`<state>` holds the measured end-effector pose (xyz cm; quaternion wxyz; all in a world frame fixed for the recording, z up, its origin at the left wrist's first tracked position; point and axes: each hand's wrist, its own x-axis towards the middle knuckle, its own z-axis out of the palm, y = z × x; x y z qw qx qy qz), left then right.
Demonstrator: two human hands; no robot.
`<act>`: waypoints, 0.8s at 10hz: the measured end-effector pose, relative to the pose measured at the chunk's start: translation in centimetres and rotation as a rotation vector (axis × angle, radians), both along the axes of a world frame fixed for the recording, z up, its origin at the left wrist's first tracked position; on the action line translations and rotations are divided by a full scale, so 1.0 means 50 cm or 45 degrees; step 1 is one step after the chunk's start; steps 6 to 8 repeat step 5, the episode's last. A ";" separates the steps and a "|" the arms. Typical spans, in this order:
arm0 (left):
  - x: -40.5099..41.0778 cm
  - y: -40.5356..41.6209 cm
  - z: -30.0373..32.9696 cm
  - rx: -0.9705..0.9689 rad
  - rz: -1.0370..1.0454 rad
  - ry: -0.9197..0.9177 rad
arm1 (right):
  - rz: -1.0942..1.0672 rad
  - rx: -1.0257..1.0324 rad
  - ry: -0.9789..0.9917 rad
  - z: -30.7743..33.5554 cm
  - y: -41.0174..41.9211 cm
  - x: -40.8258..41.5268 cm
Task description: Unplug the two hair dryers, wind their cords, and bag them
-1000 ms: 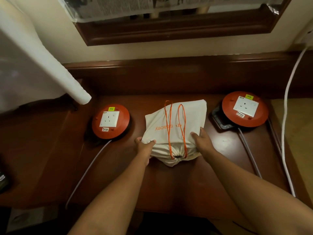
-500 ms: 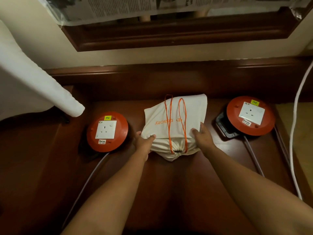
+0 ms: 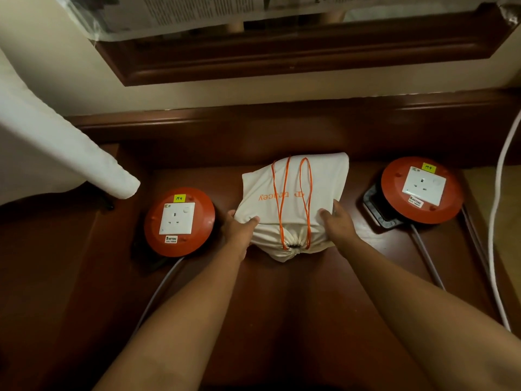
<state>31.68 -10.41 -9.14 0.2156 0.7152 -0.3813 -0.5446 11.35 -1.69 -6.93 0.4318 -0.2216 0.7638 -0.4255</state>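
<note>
Bag (image 3: 293, 198) sits centre frame on the dark wood desk (image 3: 282, 306), cinched mouth toward us, orange drawstring (image 3: 306, 204) looped over its top. We grip it from both sides: left hand (image 3: 239, 230) on its left flank, thumb curled onto the cloth; right hand (image 3: 338, 224) on its right flank, thumb pressed on top, fingers wrapped round the side.

Edges and room: left cord reel (image 3: 179, 221), orange with a white socket face, sits just beside the left hand, apart from the bag. Right cord reel (image 3: 421, 190) is farther off at centre right, with a bare strip of desk between it and the bag. Far end of the bag lies close to the raised wooden back ledge (image 3: 282, 128). Near half of the desk holds only our forearms and the grey reel cables (image 3: 160, 292).

Room: cream wall, dark wood frame (image 3: 282, 60) at upper centre with newspaper (image 3: 197, 12) taped over it. White padded board (image 3: 64, 153) juts in from upper left. White cable (image 3: 499, 221) runs down the right edge.

Hidden: bag contents not visible, so we cannot confirm hair dryers inside. Fingers behind the bag are out of sight. Bag print reads upside down, only partly legible.
</note>
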 end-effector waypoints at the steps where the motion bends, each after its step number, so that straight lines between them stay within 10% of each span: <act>1: 0.001 -0.003 0.003 0.003 -0.064 -0.046 | 0.024 0.014 0.020 0.006 0.002 -0.002; 8: -0.029 -0.004 0.127 -0.297 -0.439 -0.266 | 0.142 0.065 0.388 0.059 -0.004 -0.030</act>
